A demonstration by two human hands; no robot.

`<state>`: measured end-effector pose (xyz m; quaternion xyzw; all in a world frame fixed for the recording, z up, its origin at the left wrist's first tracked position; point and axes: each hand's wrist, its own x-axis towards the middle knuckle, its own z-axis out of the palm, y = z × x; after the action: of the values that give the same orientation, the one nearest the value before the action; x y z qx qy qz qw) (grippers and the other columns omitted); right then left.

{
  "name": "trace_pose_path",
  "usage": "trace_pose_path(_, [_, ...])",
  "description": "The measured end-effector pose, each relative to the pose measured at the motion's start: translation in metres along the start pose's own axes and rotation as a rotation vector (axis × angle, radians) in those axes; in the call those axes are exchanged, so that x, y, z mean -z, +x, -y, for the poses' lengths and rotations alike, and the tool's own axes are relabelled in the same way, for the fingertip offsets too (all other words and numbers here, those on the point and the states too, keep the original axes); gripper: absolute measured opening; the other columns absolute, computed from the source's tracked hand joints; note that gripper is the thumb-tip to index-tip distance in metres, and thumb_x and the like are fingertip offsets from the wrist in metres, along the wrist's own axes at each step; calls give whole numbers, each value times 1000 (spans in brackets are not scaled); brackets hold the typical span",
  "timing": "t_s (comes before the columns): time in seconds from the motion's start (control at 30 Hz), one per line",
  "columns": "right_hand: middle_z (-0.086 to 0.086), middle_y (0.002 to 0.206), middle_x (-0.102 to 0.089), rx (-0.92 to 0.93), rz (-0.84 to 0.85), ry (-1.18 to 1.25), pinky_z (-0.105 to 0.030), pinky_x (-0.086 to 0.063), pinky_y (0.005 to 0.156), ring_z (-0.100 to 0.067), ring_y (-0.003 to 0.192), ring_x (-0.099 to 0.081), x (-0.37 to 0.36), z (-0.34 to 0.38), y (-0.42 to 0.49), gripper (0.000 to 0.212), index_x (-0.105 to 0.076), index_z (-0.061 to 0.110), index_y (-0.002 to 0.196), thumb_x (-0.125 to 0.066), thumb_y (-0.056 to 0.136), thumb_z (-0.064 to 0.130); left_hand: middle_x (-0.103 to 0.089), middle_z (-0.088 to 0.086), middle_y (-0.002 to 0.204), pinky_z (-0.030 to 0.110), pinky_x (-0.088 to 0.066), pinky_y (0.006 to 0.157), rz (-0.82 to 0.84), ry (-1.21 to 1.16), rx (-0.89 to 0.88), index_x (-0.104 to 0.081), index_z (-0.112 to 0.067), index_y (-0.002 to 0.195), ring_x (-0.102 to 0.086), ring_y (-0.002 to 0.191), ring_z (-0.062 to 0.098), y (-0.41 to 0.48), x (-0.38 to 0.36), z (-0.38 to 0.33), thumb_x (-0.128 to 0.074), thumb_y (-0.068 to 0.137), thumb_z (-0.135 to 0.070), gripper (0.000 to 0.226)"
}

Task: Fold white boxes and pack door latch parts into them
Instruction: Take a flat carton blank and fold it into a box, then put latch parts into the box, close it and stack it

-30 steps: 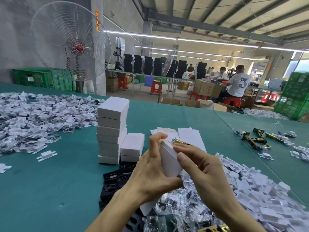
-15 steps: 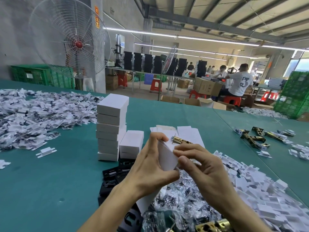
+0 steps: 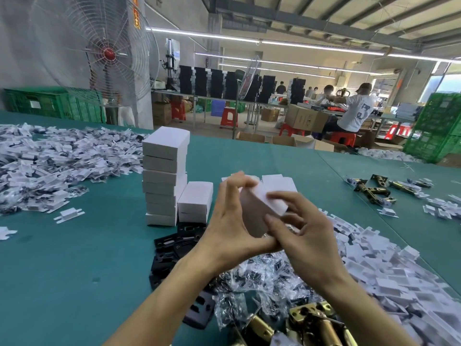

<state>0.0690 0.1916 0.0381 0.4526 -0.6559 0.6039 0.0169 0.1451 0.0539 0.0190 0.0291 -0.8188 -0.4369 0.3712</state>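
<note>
Between hands: box tilted, seemingly far-end-up (blurred).

Box, stack: white card, matt, smooth.
Table: teal covering, matt, looks like felt.
Latches: brass-toned metal, glossy.
Plates: black, matt.
Bags: clear plastic film, shiny, crinkled.
</note>
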Motion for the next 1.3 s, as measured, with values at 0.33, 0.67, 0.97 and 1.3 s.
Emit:
trace_pose_path(0.33, [2,119,-60,133,-5,-31,-33,-58,91,-15,119,-59,16,-11,-7,52,-57,33,113,-72,82,-6,-57,21,135,58,-60,75,192,-1160,827,-54,-24,139,-65,111,40,8,3,-18,-67,71,-73,84])
trace_pose_path(0.67, [9,86,-69,-271,524,-669,-18,-52,72,0,78,-64,62,-19,-8,6,-71,25,97,-68,92,28,-49,17,137,66,-56,70,-27,-1063,665,-47,-52,120,-58,117,41,6,-4,-3,-90,64,-33,73])
trace_pose_path(0.97, [18,101,-68,-378,845,-735,-13,-48,78,7,90,-62,85,-27,-28,31,-67,35,109,-63,87,56,-57,11,125,40,-61,69,26,-765,590,-50,-33,137,-72,89,25,2,-10,4,-93,49,-11,100])
trace_pose_path(1.3, [29,105,-66,-349,937,-553,-21,-51,85,7,97,-61,80,-18,-33,38,-72,39,106,-67,77,64,-62,12,117,42,-63,76,-28,-533,625,-53,-16,127,-71,96,29,3,-13,17,-98,52,-17,88])
